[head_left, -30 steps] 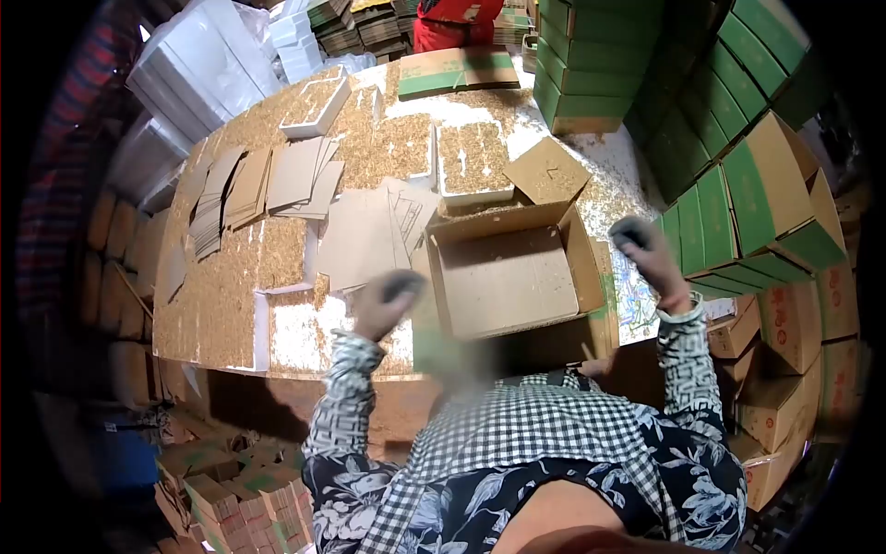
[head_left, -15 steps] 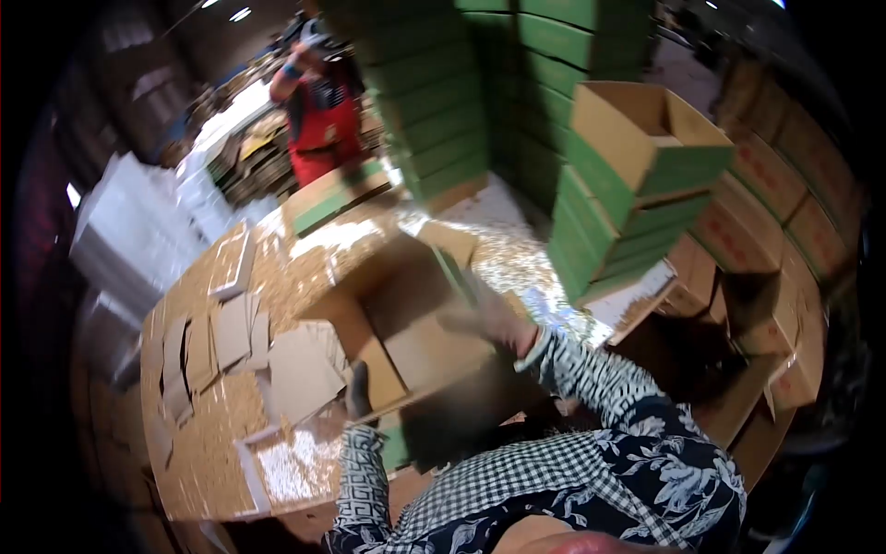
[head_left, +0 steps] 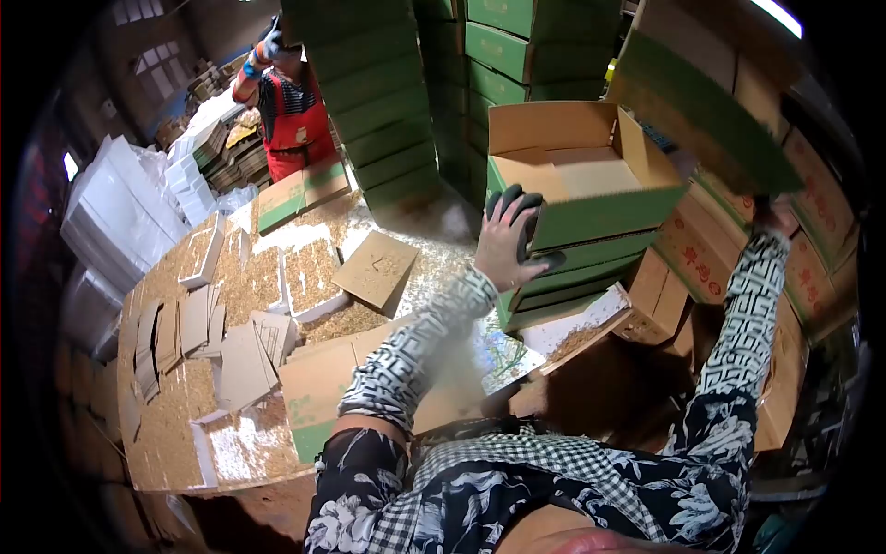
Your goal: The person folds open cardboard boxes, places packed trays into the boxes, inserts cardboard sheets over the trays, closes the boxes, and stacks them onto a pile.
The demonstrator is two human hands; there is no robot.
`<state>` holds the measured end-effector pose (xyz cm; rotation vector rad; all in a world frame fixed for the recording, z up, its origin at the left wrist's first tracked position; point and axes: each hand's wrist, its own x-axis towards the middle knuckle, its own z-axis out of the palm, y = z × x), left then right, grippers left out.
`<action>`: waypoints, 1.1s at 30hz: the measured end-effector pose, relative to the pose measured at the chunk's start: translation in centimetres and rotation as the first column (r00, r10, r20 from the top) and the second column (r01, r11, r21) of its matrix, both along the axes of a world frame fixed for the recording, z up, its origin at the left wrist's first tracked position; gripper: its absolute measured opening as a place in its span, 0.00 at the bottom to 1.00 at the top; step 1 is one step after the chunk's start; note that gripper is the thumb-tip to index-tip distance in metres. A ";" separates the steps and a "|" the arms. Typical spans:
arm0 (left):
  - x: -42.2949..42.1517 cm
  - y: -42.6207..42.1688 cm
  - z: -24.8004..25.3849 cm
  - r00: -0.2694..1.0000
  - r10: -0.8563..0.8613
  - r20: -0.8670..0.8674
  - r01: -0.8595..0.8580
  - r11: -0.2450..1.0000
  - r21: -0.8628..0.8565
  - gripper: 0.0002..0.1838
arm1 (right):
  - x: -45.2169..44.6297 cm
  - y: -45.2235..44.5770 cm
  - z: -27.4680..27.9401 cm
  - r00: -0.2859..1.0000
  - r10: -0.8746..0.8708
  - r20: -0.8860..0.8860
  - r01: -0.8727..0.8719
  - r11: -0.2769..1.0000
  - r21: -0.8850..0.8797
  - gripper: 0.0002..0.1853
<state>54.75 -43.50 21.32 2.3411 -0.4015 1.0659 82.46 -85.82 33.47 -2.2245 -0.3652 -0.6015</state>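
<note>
My right hand (head_left: 775,217), at the far right, grips the lower edge of a raised green and brown cardboard box (head_left: 706,106), which is tilted and partly out of view. My left hand (head_left: 510,242), in a glove with dark fingertips, rests with fingers spread against the near left corner of an open cardboard box (head_left: 604,217). That box tops a stack of similar green-sided boxes (head_left: 581,268). In front of me, partly behind my left forearm, lies another green and brown box (head_left: 323,379) on the table (head_left: 263,466).
Loose cardboard pieces (head_left: 245,365), white foam trays (head_left: 309,277) and brown shavings cover the table. Tall green box stacks (head_left: 383,102) stand behind it. A person in red overalls (head_left: 295,120) is at the far side. Printed cartons (head_left: 697,245) are piled at right.
My left hand has moved from the box before me to the stack at right. My right hand has gone far right and now holds up a box. My view has shifted rightward.
</note>
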 end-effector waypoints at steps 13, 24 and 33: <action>-8.3 1.4 -4.3 0.930 0.362 -0.061 -0.366 0.928 -0.074 0.45 | 4.1 -2.8 -4.3 0.926 -0.179 0.333 0.245 0.955 -0.165 0.22; -45.7 22.3 -25.9 -0.084 0.403 -0.911 -0.996 -0.021 0.082 0.49 | -38.7 40.4 -31.0 0.652 0.477 -0.589 -0.653 0.748 -0.117 0.43; -45.6 22.3 -19.2 0.663 0.622 -0.417 -0.645 0.191 -0.740 0.27 | -39.7 42.6 -28.0 0.434 0.602 -0.670 -0.403 0.795 0.453 0.28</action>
